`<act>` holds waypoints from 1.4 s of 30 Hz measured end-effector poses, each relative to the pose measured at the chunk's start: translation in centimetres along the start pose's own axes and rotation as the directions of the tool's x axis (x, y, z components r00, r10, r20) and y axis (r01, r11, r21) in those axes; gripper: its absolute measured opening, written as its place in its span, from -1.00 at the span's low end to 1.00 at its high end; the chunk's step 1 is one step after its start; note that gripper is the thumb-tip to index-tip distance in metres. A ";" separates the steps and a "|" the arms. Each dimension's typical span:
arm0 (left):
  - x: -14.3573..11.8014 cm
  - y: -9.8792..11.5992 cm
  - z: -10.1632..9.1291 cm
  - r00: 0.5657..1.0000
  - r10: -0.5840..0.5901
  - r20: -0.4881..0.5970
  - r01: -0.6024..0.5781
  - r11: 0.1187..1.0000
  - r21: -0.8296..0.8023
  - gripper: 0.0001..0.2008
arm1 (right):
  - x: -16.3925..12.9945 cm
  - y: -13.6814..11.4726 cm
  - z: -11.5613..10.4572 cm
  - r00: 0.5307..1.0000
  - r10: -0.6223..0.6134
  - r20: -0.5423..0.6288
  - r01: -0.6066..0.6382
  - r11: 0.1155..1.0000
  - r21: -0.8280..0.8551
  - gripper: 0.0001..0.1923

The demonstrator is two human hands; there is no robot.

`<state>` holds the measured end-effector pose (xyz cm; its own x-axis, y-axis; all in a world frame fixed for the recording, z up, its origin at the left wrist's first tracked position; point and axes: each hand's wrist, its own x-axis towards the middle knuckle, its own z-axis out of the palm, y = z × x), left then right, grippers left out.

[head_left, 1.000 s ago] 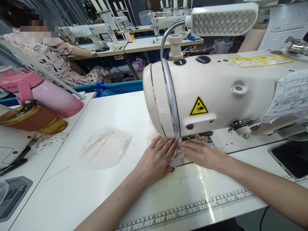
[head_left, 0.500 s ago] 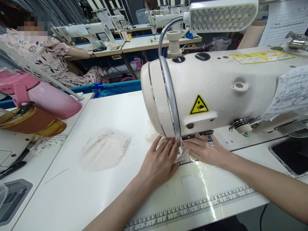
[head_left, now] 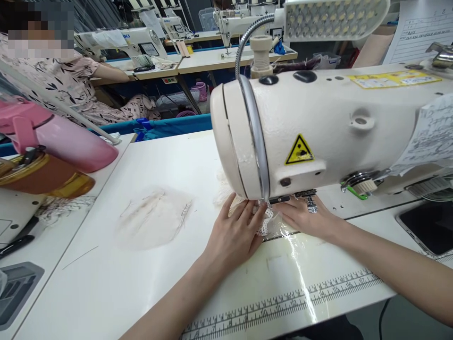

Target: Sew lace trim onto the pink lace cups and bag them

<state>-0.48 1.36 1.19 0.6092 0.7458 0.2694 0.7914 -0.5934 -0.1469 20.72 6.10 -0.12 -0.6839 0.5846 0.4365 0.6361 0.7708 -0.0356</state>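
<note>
At the far left of the desk, a grey tray with moulded recesses lies partly out of view, a clear curved piece overlapping its edge. Above it is an amber see-through container with a dark, clip-like object at its rim and a pale stick at its mouth; the rest of its contents are hidden. Just behind is a pink bottle with its lid on, so what is inside does not show. To the right, a crumpled piece of sheer fabric lies flat. Beyond the desk, a purple basket sits low down, its contents too small to tell. The left hand lies flattened, fingers extended, over the left side of the white lace, which is beneath the head of the sewing machine. The right hand is at the lace's right side, fingertips partly hidden under the machine; whether they pinch it, I cannot tell. In the background stands a clear tub, contents unclear. A dark-screened phone lies at far right.
</note>
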 end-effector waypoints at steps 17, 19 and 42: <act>0.3 -0.9 -0.2 0.991 0.118 -0.056 -0.122 0.990 -0.075 -0.72 | -0.5 -0.6 0.3 0.979 -0.187 -0.086 0.172 0.971 -0.164 -0.64; 0.3 -1.0 -0.2 0.993 0.113 -0.037 -0.115 0.991 -0.070 -0.72 | -0.5 -0.7 0.3 0.984 -0.171 -0.053 0.161 0.974 -0.157 -0.63; -0.1 -1.0 -1.4 0.841 0.354 -0.409 -0.359 0.931 0.068 -0.87 | 0.1 -1.8 -0.1 0.915 -0.297 -0.274 0.351 0.919 0.179 -0.87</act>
<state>-1.39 1.51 2.64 0.7723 0.2934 0.5635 0.5213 -0.7996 -0.2981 19.59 4.76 0.12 -0.7167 0.2370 0.6559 0.2804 0.9590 -0.0402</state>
